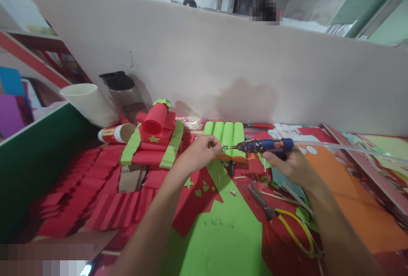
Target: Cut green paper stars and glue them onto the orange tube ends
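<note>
**Glue gun nozzle meeting a small paper star over a craft table**

Head view: The right hand [291, 163] is gripping a blue glue gun [263, 145], fingers wrapping tight around its handle, and the gun is lying level with its nozzle pointing toward the left. A clear glue stick [344, 147] is trailing out of the gun's back end to the right. The left hand [200, 153] is pinching a tiny green star [225, 147] between closed fingertips, holding it right at the nozzle tip; whether the tip is actually touching the star is too small to tell. Both hands are hovering above the table, just in front of a row of green paper rolls [225, 136] lying side by side. To the left of these, a stack of red paper rolls [154, 140] banded with green strips is sitting, one roll propped on top. Further left, a white cup [91, 104] and a dark-lidded jar [123, 93] are standing against the pale partition [223, 63]. Below the hands, a green paper sheet [223, 233] is lying over red sheets, and yellow-handled scissors [280, 216] are resting near the right forearm. Folded red paper strips [95, 199] are covering the table's left side.
</note>
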`<state>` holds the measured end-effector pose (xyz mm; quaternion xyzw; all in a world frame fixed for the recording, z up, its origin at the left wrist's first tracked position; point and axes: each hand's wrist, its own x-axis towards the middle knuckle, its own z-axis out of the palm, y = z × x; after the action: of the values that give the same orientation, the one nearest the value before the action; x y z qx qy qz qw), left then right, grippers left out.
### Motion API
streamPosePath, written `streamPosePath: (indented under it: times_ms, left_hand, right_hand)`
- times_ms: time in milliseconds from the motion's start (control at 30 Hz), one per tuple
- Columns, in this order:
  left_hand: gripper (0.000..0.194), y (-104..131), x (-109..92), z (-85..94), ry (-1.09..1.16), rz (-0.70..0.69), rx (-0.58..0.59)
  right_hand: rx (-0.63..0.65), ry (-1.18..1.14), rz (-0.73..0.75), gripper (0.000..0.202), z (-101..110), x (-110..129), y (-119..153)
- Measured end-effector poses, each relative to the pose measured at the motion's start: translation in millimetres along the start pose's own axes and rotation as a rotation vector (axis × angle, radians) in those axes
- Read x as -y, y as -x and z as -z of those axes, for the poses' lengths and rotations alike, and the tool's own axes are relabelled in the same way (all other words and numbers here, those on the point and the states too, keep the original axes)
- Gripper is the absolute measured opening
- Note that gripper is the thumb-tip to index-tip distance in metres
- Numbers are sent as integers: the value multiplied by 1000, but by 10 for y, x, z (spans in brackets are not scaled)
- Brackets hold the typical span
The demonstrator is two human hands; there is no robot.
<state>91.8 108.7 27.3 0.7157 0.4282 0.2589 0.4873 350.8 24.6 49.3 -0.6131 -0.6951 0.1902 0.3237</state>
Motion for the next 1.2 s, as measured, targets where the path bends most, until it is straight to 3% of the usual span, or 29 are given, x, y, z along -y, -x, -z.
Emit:
streamPosePath:
  times_ms: [233, 533, 1200]
  left_hand:
    - [15, 2, -21, -2, 19, -5, 23]
    - [16, 4, -30, -15, 63, -22, 39]
    - [14, 9, -29, -20, 67, -38, 57]
  right_hand:
    - [-56, 227, 67, 27, -43, 97, 23]
    - [-44, 248, 151, 33, -69, 139, 0]
    - [-53, 328, 180, 39, -70, 170, -3]
